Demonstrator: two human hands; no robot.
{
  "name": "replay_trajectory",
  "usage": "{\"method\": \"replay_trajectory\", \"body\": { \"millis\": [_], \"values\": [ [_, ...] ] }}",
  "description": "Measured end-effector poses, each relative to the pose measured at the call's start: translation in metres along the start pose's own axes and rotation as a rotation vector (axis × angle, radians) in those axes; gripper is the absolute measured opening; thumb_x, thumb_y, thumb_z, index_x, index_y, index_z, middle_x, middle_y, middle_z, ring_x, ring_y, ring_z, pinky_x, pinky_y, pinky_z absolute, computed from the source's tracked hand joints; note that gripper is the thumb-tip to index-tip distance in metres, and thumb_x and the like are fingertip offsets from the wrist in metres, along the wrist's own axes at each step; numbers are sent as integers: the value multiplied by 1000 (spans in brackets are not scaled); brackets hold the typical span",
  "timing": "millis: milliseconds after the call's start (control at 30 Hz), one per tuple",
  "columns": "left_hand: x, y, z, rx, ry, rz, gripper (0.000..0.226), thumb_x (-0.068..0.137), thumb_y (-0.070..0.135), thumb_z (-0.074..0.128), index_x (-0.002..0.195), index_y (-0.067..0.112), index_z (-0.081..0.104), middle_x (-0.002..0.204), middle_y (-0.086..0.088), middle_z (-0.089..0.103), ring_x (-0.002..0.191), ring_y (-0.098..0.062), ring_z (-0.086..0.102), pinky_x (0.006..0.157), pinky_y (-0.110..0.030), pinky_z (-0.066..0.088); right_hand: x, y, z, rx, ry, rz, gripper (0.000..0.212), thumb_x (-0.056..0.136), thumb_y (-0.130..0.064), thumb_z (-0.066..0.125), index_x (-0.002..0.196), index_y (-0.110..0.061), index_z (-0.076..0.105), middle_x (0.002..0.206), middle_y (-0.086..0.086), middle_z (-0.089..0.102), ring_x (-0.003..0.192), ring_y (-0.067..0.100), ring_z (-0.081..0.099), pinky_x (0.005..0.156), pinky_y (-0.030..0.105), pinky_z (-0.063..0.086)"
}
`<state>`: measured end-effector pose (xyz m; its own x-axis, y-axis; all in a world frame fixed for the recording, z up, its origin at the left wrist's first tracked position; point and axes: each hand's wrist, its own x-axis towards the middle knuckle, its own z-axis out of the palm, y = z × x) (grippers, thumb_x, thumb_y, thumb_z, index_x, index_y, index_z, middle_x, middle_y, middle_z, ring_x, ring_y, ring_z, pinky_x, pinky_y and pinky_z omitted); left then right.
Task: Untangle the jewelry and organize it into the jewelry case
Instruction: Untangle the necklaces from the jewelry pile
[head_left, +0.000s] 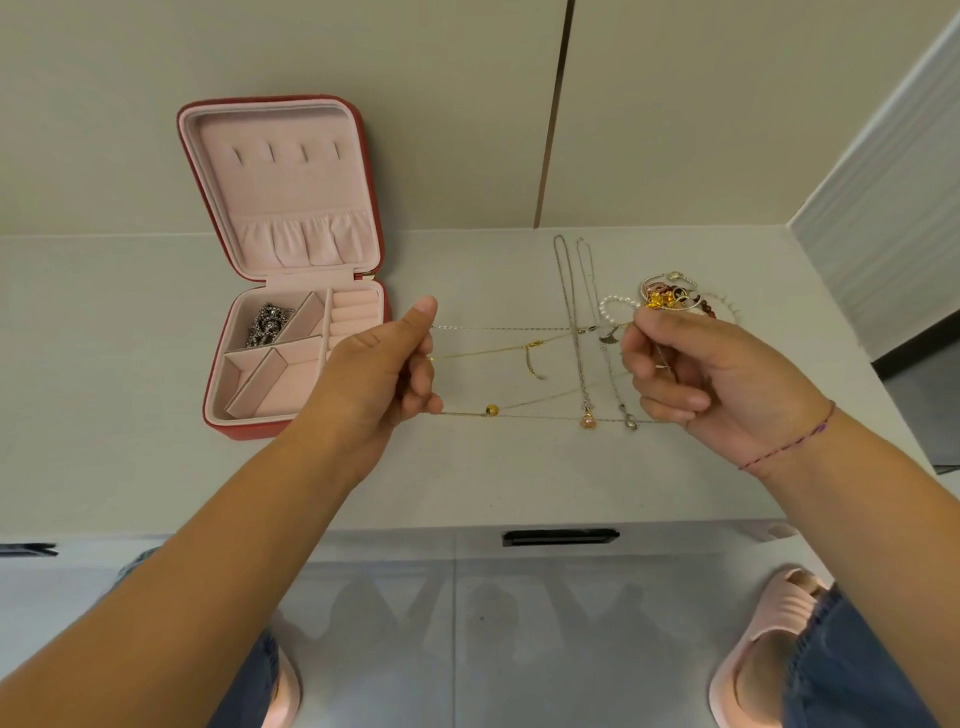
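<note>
- Left hand (384, 369): fingers curled, thumb raised, pinching the left ends of the fine chains (498, 328).
- Right hand (691, 374): fingers curled, pinching the right ends at the fingertips.
- Fine chains: drawn taut between the two grips, above the tabletop (467, 478). There is a silver strand on top, a gold strand with a clasp (532, 345) sloping below it, and a lowest strand carrying a gold bead (491, 411) near the left hand. Whether these are one piece or several cannot be told.
- Step in hand, as judged: spreading the strands to find where they cross. Light, even tension is advisable, since a hard pull would likely tighten any knot.
- Laid-out necklaces (571, 291): two lie straight on the tabletop, running away from the person and passing under the taut strands. Lifting the held chains clear should avoid snagging them.
- Tangled pile (675, 299): just beyond the right fingertips, with a pearl bracelet (615, 304) at its left edge.
- Jewelry case (208, 384): open, just left of the left hand. A dark silver piece (267, 325) sits in its rear-left compartment, so the destination lies on the left grip's side.
</note>
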<state>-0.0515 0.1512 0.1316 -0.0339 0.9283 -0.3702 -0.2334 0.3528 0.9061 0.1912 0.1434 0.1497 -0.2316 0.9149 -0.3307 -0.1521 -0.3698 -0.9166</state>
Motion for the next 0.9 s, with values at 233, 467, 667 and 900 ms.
{"method": "replay_trajectory", "body": {
  "millis": [233, 467, 667, 900],
  "values": [
    [2, 5, -2, -320, -13, -84, 32, 89, 38, 56, 65, 17, 50, 46, 3, 52, 49, -8, 53, 58, -25, 57, -2, 3, 4, -231, 19, 14, 26, 75, -33, 59, 72, -9, 68, 60, 3, 51, 35, 7, 24, 42, 21, 15],
    [-4, 9, 1, -454, -209, -110, 15, 81, 28, 55, 73, 16, 57, 88, -2, 74, 70, -12, 70, 58, -22, 57, -1, 17, 19, -368, 39, 39, 25, 90, -21, 58, 70, -8, 68, 63, 6, 57, 37, 10, 31, 40, 17, 23],
    [-10, 4, 8, -273, -340, -66, 9, 84, 20, 54, 90, 15, 58, 114, -5, 70, 98, -19, 69, 63, -23, 57, -1, 33, 35, -513, 20, 35, 17, 90, -21, 60, 81, -13, 72, 76, -3, 68, 50, 8, 49, 46, 16, 40],
    [-15, 2, 13, -219, -399, -70, 13, 84, 22, 55, 93, 14, 60, 116, -7, 69, 99, -21, 69, 60, -24, 58, -1, 42, 40, -903, 75, -155, 11, 81, -29, 70, 91, -35, 68, 95, -14, 60, 84, 0, 57, 73, 13, 43]
  ]
}}
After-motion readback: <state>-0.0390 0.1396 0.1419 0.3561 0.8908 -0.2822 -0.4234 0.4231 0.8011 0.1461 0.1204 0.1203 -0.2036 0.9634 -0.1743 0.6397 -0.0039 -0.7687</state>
